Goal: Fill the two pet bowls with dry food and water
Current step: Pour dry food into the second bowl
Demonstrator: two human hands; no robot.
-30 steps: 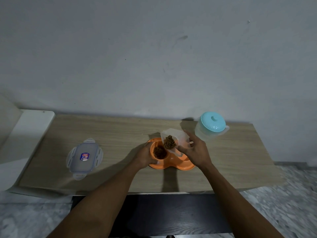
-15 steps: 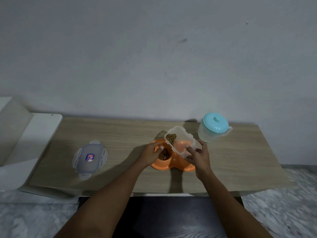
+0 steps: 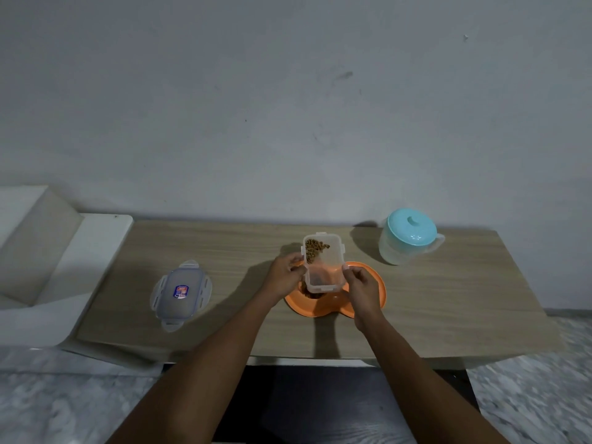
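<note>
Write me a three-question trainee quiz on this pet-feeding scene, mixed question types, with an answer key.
1. True or false: the pitcher has its lid on.
2. Which hands hold the clear container? A) left only B) right only C) both
3. Fill in: the container's loose lid lies on the table, to the ____ of the orange double bowl.

Key
1. True: the blue lid sits on it.
2. C: the left hand and right hand grip its sides above the bowl, kibble inside.
3. Left.
</note>
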